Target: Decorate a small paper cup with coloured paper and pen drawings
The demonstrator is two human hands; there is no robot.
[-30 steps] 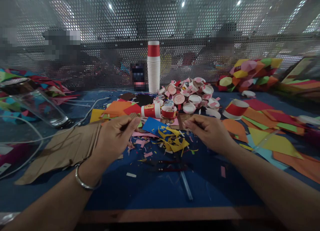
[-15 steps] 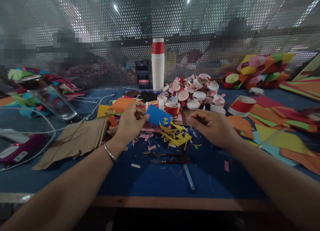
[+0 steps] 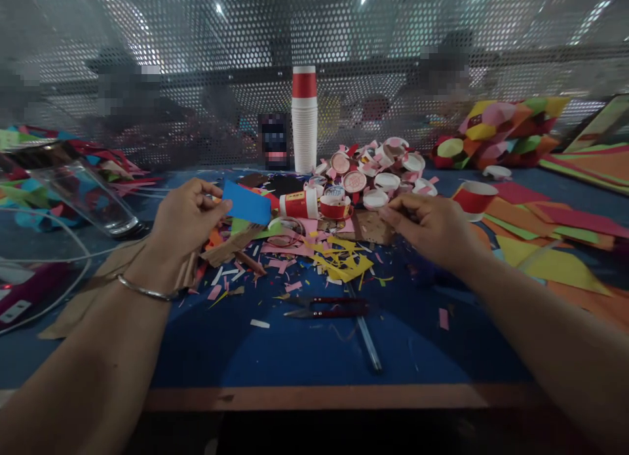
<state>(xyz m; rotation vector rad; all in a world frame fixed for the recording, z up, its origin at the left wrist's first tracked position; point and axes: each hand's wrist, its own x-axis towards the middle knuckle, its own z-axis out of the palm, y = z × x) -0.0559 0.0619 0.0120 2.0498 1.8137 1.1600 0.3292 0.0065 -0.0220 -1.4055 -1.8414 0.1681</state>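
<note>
My left hand [image 3: 189,216], with a bangle at the wrist, pinches a piece of blue paper [image 3: 248,202] by its left edge, raised over the scraps. My right hand [image 3: 432,229] is closed in a pinch to the right of the scraps; what its fingertips hold, if anything, is hidden. Between the hands lie a red and white paper cup [image 3: 299,204] on its side and a pile of cut cup bottoms [image 3: 376,179]. Yellow paper scraps [image 3: 344,258] spread below them. Nearer me are thread snips [image 3: 327,307] and a pen [image 3: 367,343].
A tall stack of paper cups [image 3: 304,127] stands before a perforated metal screen [image 3: 206,68]. A glass bottle [image 3: 88,193] leans at left among cables. Coloured paper sheets [image 3: 550,245] and a red cup piece [image 3: 474,199] lie at right. The table's front edge [image 3: 314,397] is near me.
My left hand has moved left with the blue paper, away from the yellow scraps. My right hand stays pinched and has shifted only slightly. The view has turned a little.
</note>
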